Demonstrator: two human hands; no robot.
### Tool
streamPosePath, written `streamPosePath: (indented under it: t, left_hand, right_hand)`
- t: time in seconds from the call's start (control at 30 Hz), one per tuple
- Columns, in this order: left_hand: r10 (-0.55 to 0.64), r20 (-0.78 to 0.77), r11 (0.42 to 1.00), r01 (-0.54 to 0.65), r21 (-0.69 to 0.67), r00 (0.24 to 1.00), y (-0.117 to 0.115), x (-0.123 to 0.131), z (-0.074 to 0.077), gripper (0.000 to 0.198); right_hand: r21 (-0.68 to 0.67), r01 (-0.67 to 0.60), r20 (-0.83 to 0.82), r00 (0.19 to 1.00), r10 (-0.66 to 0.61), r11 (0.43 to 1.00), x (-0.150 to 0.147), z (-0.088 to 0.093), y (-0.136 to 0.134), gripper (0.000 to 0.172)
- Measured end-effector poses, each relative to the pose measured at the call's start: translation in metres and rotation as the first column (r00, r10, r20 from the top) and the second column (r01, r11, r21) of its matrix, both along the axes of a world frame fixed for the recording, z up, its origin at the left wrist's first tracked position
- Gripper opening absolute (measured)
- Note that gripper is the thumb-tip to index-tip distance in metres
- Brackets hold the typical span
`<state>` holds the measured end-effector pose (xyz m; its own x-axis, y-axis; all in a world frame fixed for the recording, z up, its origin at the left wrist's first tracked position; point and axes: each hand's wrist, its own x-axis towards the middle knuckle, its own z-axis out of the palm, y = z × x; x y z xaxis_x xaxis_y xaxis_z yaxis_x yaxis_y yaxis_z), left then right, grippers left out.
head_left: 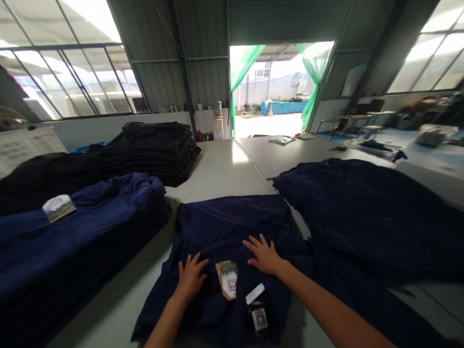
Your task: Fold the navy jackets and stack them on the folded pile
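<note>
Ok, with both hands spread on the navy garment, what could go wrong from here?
First, the paper hang tag lies on the navy garment between the left hand and the right hand; a sweep of either might bend or shift it. I can't tell whether it's tied on.
Second, the garment's right side meets the navy cloth heap, so tugging one could drag the other, and their similar dark colour may make edges easy to confuse.

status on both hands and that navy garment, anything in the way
Left hand and right hand open, palms down on navy garment. Garment spread on table. Paper tag between hands; dark garment pile close on right side.
</note>
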<state>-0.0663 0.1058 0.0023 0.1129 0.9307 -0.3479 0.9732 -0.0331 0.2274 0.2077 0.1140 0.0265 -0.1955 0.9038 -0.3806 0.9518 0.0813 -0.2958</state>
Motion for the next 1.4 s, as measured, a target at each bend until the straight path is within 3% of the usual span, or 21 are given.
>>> streamPosePath:
  t: [0.17, 0.27, 0.37, 0.47, 0.57, 0.7, 0.83, 0.9, 1.0, 1.13, 1.3, 1.4]
  left_hand:
    - [-0.045, 0.121, 0.997, 0.037, 0.065, 0.992, -0.017, 0.022, 0.003, 0.055]
    - [-0.124, 0.245, 0.986, 0.09, 0.144, 0.962, -0.032, 0.034, 0.004, 0.042]
    - [-0.192, 0.332, 0.98, 0.166, 0.107, 0.924, -0.049, 0.048, 0.011, 0.036]
    - [-0.205, 0.296, 0.975, 0.22, -0.018, 0.933, -0.061, 0.063, 0.017, 0.06]
    - [-0.148, 0.26, 0.981, 0.176, -0.086, 0.954, -0.064, 0.072, 0.012, 0.08]
    - [-0.076, 0.301, 0.995, 0.094, -0.044, 0.951, -0.058, 0.068, -0.003, 0.092]
    - [-0.026, 0.359, 1.0, 0.028, -0.001, 0.933, -0.051, 0.055, -0.012, 0.096]
    - [-0.064, 0.385, 0.998, 0.055, 0.034, 0.921, -0.05, 0.051, -0.013, 0.092]
    - [-0.114, 0.344, 0.991, 0.08, 0.111, 0.932, -0.052, 0.054, -0.014, 0.066]
    - [-0.097, 0.274, 0.982, 0.048, 0.182, 0.957, -0.052, 0.064, -0.011, 0.052]
    - [-0.219, 0.285, 0.941, 0.125, 0.314, 0.933, -0.054, 0.068, 0.012, 0.05]
    - [-0.294, 0.322, 0.93, 0.192, 0.313, 0.9, -0.06, 0.073, 0.027, 0.039]
  right_hand:
    - [-0.029, -0.047, -0.099, 0.994, 0.044, 0.998, 0.006, 0.011, -0.024, 0.057]
    - [-0.069, -0.05, -0.114, 0.993, 0.042, 0.996, 0.01, 0.008, -0.036, 0.059]
    - [-0.073, -0.012, -0.114, 0.994, 0.003, 0.997, 0.011, 0.004, -0.042, 0.06]
    - [-0.046, -0.047, -0.178, 0.983, 0.038, 0.998, 0.009, 0.006, -0.047, 0.054]
    - [-0.068, -0.084, -0.251, 0.966, 0.064, 0.994, 0.009, 0.012, -0.05, 0.05]
    - [-0.068, -0.063, -0.256, 0.966, 0.044, 0.996, 0.011, 0.011, -0.053, 0.051]
    - [-0.025, -0.014, -0.25, 0.968, 0.007, 1.0, 0.013, -0.004, -0.052, 0.056]
    - [-0.009, 0.001, -0.285, 0.959, -0.004, 1.0, 0.014, -0.011, -0.051, 0.054]
    - [0.012, -0.025, -0.39, 0.92, 0.028, 1.0, 0.016, -0.018, -0.049, 0.036]
    - [-0.005, -0.079, -0.493, 0.867, 0.066, 0.997, 0.02, -0.016, -0.047, 0.025]
    - [-0.123, -0.098, -0.463, 0.886, 0.03, 0.987, 0.019, -0.002, -0.052, 0.03]
    - [-0.113, -0.1, -0.485, 0.874, 0.033, 0.989, 0.017, -0.001, -0.056, 0.032]
